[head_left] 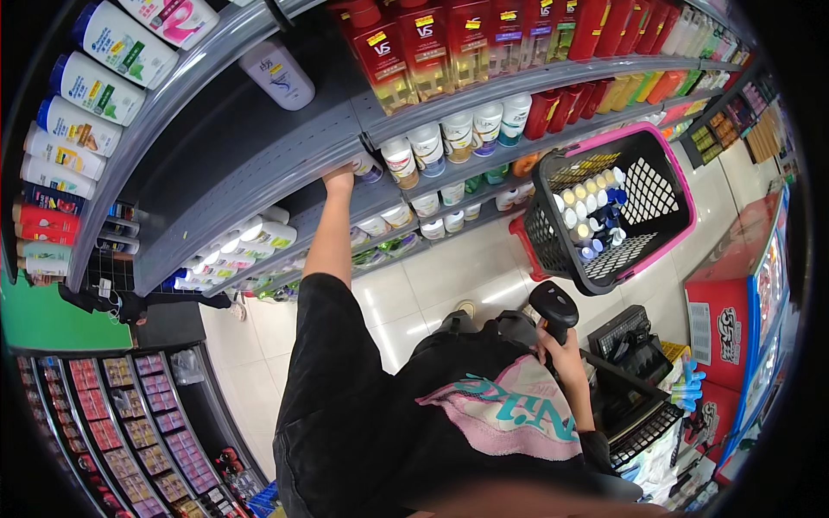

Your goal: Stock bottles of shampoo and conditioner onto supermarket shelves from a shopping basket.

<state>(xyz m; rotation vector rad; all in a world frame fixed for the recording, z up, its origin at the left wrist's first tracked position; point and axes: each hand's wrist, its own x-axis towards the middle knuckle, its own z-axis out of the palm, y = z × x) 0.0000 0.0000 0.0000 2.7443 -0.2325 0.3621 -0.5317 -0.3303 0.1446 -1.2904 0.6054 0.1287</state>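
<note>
My left arm stretches up and forward to a grey shelf [285, 186]. Its edge covers most of the fingers of my left hand [339, 179]. Beside those fingers stands a white bottle with a purple-toned label [367, 167]; whether I grip it is hidden. More white pump bottles [427, 148] are lined up just to the right on that tier. Low on my right, my right hand [563, 350] is wrapped round the handle of a black handheld barcode scanner [553, 307], its head pointing up and away from me.
A black basket with a pink rim [673, 160] holds several white and blue-capped bottles. Red shampoo bottles [423, 52] fill the upper shelf; one pale bottle [276, 76] stands apart. At right are a dark cart [635, 401] with a keyboard and a red display case [721, 324].
</note>
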